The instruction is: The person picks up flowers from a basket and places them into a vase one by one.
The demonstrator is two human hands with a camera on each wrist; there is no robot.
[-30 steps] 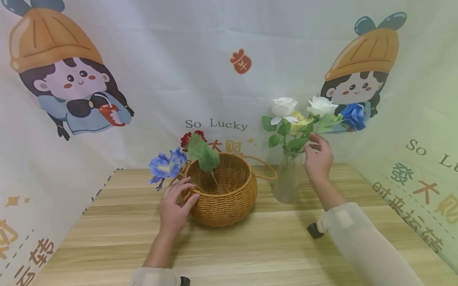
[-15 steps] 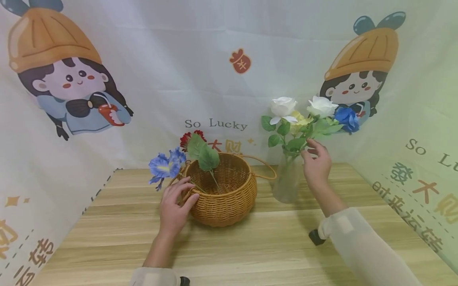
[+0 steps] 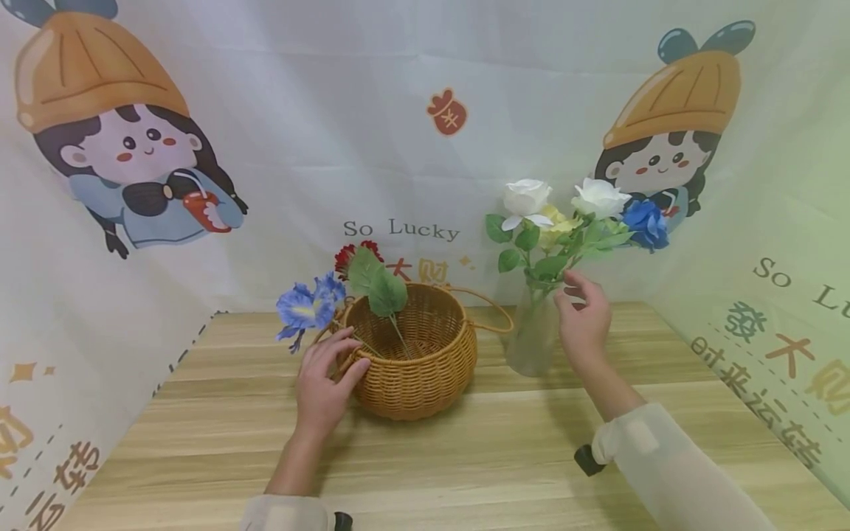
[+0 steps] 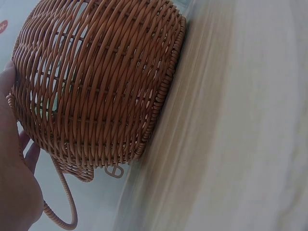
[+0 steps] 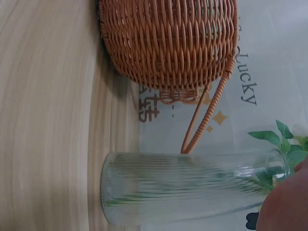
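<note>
The left hand [image 3: 325, 383] grips the near left rim of the wicker basket [image 3: 415, 387], its thumb outside. In the basket lean a blue-purple iris [image 3: 305, 306], a red flower [image 3: 347, 262] and a stem with green leaves [image 3: 387, 291]. At the mouth of the ribbed clear vase [image 3: 531, 335], the right hand [image 3: 584, 317] pinches a stem of the blue rose [image 3: 645, 223], its contact partly hidden. Two white roses [image 3: 527, 198] and a yellow flower [image 3: 558, 226] stand in the vase. In the right wrist view, stems show inside the vase [image 5: 187, 187].
The basket's handle [image 3: 491, 310] juts right towards the vase, close to its side. Both stand on a wooden table [image 3: 425, 472]. A printed white cloth [image 3: 319, 133] hangs behind and along both sides.
The right hand has moved down and slightly left to the vase mouth. The blue rose has shifted left and slightly down. The left hand and basket have stayed in place.
</note>
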